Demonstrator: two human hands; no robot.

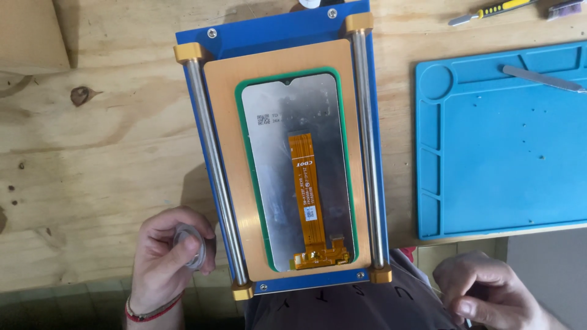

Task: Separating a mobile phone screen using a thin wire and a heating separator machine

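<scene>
Down by the table edge, a small clear round spool [188,245] is held tight in the left hand [165,260], fingers curled around it. Something thin is pinched by the right hand [489,293], but what it is cannot be told. Between the hands, a phone screen [298,171] is laid face down inside a blue frame [278,36] with two metal rods. A blue mat [507,183] is seen beside it.

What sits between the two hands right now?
In the head view, the near end of the blue fixture holding the phone screen lies between the left hand and right hand.
</scene>
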